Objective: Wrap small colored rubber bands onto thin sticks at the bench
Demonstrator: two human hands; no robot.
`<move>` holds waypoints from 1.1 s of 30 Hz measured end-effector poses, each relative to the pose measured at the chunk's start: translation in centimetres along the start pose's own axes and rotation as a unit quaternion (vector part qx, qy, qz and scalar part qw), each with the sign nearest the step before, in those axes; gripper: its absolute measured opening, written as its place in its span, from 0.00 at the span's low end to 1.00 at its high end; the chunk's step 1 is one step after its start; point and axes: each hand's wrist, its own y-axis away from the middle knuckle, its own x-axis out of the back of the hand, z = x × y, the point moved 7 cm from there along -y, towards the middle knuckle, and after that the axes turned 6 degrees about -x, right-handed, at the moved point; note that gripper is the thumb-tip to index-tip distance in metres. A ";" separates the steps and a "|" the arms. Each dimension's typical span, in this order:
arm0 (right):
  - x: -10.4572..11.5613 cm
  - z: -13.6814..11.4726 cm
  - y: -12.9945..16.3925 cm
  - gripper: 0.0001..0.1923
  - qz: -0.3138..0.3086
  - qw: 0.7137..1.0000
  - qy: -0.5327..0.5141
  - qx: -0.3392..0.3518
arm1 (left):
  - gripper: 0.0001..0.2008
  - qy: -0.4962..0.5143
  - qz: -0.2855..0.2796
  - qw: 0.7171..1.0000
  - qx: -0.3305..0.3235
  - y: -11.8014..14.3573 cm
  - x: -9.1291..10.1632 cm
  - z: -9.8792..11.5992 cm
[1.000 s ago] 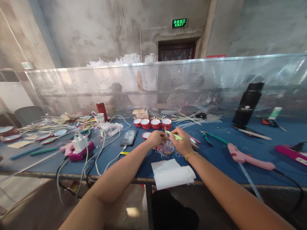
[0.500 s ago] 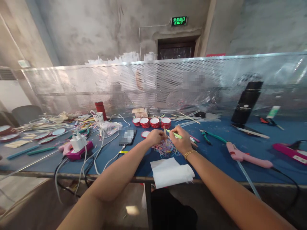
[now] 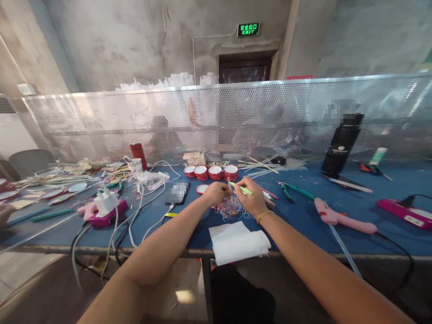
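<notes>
My left hand [image 3: 215, 192] and my right hand [image 3: 252, 198] meet over a pile of thin coloured rubber bands [image 3: 229, 209] on the blue table [image 3: 297, 220]. Between the fingertips of both hands stands a small wooden stick [image 3: 229, 186], nearly upright. My right hand also holds a light green stick [image 3: 242, 189] that points left. A gold bracelet [image 3: 263, 216] sits on my right wrist. A folded white cloth [image 3: 238, 241] lies at the table's near edge, below my hands.
Red tape rolls [image 3: 211, 172] stand behind my hands, a phone [image 3: 177, 192] to the left. A pink glue gun [image 3: 340, 219] and green pliers [image 3: 293, 191] lie right. Cables, a charger [image 3: 105, 203] and a black flask [image 3: 341, 143] stand about. A perforated metal screen [image 3: 303, 112] backs the table.
Both hands stay together over the rubber bands with only small finger movement. The view has shifted slightly, so everything sits a little more to the left.
</notes>
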 end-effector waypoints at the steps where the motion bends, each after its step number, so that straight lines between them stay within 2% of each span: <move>1: 0.0 0.1 0.0 0.07 0.003 1.000 0.002 -0.001 | 0.16 -0.001 0.000 1.000 0.004 0.0 0.0 0.0; 5: 0.2 0.1 0.0 0.07 0.012 1.000 0.012 -0.001 | 0.17 0.001 -0.002 1.000 0.019 0.1 0.0 -0.1; 21: -0.2 -0.3 0.1 0.07 0.016 0.999 -0.006 0.029 | 0.11 -0.015 0.002 1.000 0.005 0.3 0.2 0.1; 28: 0.0 -0.2 0.1 0.07 0.031 0.999 0.001 0.029 | 0.13 -0.011 -0.001 1.000 0.004 0.1 0.1 -0.2; 33: -0.1 -0.6 0.0 0.07 0.024 0.999 -0.007 0.042 | 0.18 0.008 -0.009 1.000 -0.002 0.1 0.1 0.0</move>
